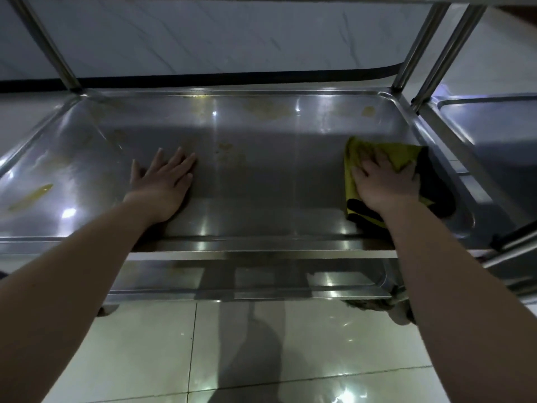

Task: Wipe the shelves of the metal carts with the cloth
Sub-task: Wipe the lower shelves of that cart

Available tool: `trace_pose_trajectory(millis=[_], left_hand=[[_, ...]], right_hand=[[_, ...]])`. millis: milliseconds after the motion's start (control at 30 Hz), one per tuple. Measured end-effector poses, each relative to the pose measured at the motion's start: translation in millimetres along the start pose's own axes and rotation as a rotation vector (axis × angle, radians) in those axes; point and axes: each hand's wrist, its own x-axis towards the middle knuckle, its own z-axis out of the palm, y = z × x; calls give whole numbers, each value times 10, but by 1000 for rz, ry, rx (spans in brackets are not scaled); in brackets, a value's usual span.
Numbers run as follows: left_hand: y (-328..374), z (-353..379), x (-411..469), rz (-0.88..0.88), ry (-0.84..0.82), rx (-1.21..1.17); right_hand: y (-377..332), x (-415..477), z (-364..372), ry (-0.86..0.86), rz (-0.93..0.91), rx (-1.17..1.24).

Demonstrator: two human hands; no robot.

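While the left grip (162, 184) lies spread flat on the shelf (261, 175), the right grip (383, 181), fingers spread, presses the cloth (404, 157) near its right edge.

Glossy pale floor tiles (139, 359) (a dark shadow (250, 344) crosses them) run to a black baseboard strip (232, 79) under a veined wall (232, 36).

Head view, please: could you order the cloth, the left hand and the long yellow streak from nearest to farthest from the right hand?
1. cloth: under the right hand, at the right end of the shelf.
2. left hand: flat on the shelf, left of centre.
3. yellow streak: far left end.
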Motion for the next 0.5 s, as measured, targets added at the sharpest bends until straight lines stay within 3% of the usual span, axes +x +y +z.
trace_pose_trajectory(millis=[300,400,500], left_hand=[[-64,41,-6,-8,1,8],[-63,44,-56,-9,11,-7],[-70,39,-88,-7,13,-38]], right_hand=[[-2278,-799,383,-51,-424,-96],[-2317,-787,410,-58,-471,-62],[-1842,-521,319,26,-402,36]])
